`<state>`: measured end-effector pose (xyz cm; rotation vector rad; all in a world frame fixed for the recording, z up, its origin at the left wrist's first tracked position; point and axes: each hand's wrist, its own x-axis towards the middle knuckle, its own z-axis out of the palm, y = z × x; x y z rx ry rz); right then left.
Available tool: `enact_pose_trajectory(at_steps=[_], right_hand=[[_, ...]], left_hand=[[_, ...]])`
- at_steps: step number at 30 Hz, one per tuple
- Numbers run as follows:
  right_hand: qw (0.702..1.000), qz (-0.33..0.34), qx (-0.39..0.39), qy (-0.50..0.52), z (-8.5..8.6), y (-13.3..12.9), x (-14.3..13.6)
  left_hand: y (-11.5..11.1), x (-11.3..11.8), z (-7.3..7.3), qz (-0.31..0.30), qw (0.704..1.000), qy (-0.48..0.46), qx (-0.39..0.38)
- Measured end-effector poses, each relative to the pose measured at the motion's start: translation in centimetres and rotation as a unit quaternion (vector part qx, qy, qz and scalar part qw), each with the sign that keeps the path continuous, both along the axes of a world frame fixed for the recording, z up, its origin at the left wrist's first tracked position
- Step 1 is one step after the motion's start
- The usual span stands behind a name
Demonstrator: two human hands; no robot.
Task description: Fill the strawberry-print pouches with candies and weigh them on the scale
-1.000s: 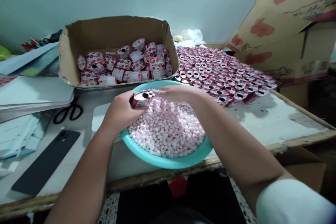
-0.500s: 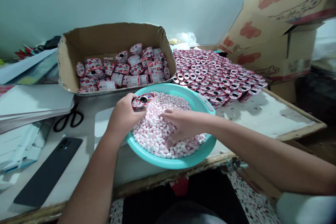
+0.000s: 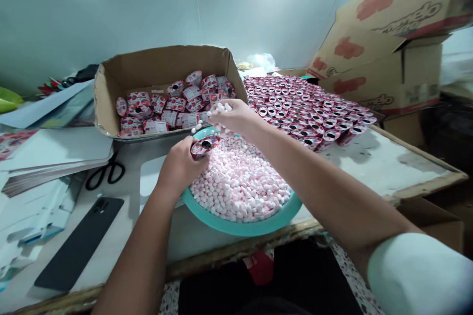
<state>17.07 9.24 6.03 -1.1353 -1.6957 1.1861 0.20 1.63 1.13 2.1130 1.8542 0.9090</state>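
Note:
My left hand (image 3: 183,165) grips a small printed red-and-white container (image 3: 205,145) with a dark round opening facing up, at the far left rim of a turquoise basin (image 3: 236,226). Pale pink and white candies (image 3: 244,187) fill the basin. Above its far side my right hand (image 3: 234,117) is cupped around a scoop of candies (image 3: 223,107), higher than the container. A few candies are dropping from its fingertips toward the container.
Behind the basin, a cardboard box (image 3: 162,59) holds several printed containers. Many containers with dark openings (image 3: 295,103) stand packed at the right. Large cartons (image 3: 384,54) rise behind them. Scissors (image 3: 105,172), a dark phone (image 3: 79,246) and stacked white sheets (image 3: 55,152) lie left.
My right hand has risen out of the candies and moved toward the container, carrying a handful. My left hand still holds the container at the rim. The view has shifted slightly.

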Motion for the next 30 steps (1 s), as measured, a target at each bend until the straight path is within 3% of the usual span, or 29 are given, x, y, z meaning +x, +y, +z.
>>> enact_pose_trajectory(at_steps=[5,10,19,30], right_hand=[[0.985,-0.016,0.022,0.169,-1.3,-0.4,-2.2],[0.967,-0.035,0.016,0.250,-2.7,-1.1,-2.5],[0.960,0.011,0.051,0.276,-2.6,-1.6,-3.2],[0.970,0.039,0.050,0.236,-2.9,-1.3,-3.1]], left_hand=[[-0.2,0.2,0.3,-0.015,1.000,-0.010,-0.015],[-0.2,0.3,0.2,-0.038,0.999,0.015,-0.022],[0.1,0.1,-0.4,-0.073,0.996,0.048,-0.031],[0.1,0.3,0.0,-0.059,0.996,0.061,-0.040]])
